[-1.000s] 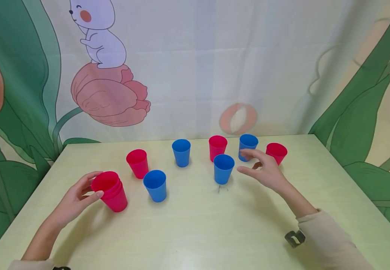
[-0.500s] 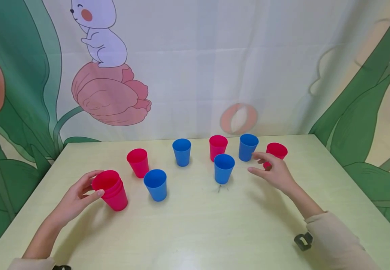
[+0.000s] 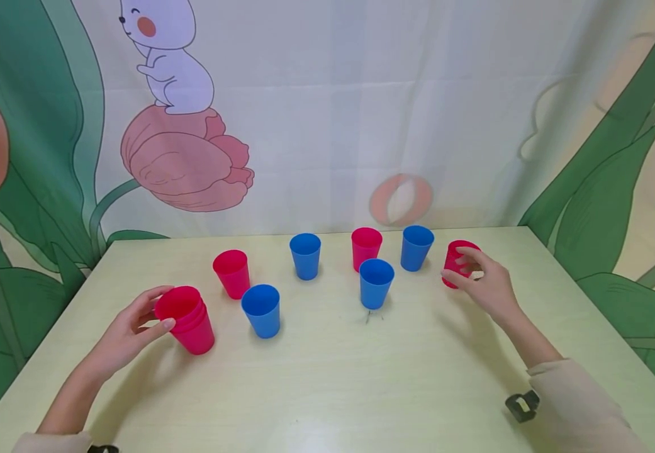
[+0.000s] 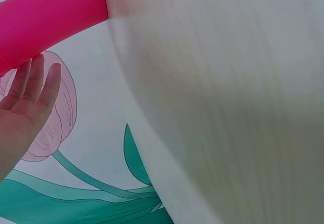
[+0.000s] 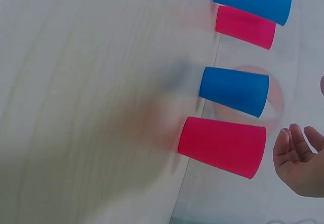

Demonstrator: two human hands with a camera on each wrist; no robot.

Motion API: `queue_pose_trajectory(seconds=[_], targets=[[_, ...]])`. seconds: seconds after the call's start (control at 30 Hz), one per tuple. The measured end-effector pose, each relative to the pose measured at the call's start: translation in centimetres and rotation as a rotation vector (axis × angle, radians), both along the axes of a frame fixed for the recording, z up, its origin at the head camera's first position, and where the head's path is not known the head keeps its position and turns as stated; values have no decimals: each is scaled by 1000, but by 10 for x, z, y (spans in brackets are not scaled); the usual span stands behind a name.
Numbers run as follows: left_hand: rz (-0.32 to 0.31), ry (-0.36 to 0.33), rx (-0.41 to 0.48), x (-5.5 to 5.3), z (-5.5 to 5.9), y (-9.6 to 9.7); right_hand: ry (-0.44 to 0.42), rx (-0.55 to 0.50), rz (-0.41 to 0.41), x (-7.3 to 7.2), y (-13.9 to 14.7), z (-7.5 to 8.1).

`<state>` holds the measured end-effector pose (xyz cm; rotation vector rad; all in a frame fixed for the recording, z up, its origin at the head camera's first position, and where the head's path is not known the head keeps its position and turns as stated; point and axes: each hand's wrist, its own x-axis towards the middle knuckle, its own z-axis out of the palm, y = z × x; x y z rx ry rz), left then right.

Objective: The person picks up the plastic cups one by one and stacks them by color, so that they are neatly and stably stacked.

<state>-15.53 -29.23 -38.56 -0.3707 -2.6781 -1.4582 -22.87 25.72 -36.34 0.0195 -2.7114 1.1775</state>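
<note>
Left hand has thumb and fingers bent round the nested red cups, near the worktop's left edge, likely to steady the stack. Right hand loosely spread, fingers curved at the lone red cup near the far right corner; right wrist view shows a gap, so nothing gripped; curve presumably suits the cup's round side. Blue cups and other red cups stand spaced, mouths up, probably leaving finger room.

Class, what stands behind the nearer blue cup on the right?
A red cup: its rim and upper side show, while the blue cup hides much of its lower part.
</note>
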Motion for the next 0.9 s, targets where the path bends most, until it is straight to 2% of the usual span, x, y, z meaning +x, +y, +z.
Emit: queue_pose_trajectory(seconds=[0.03,0.1,0.17,0.27,0.33,0.4,0.7,0.9], targets=[[0,0,1,0,0,0,2,-9,-16,-2,4,-3],[1,-1,2,1,-1,0,13,-24,-50,-14,17,-17],[2,-1,3,1,-1,0,35,-16,-84,-32,35,-40],[5,-3,0,2,-1,0,91,45,-129,-65,66,-84],[8,-6,-2,2,-1,0,116,73,-146,-81,81,-103],[11,-11,-3,3,-1,0,124,90,-158,-92,92,-115],[9,-9,-9,1,-1,0,37,72,-204,-102,103,-119],[9,-8,-8,0,0,1,-35,46,-201,-105,102,-117]])
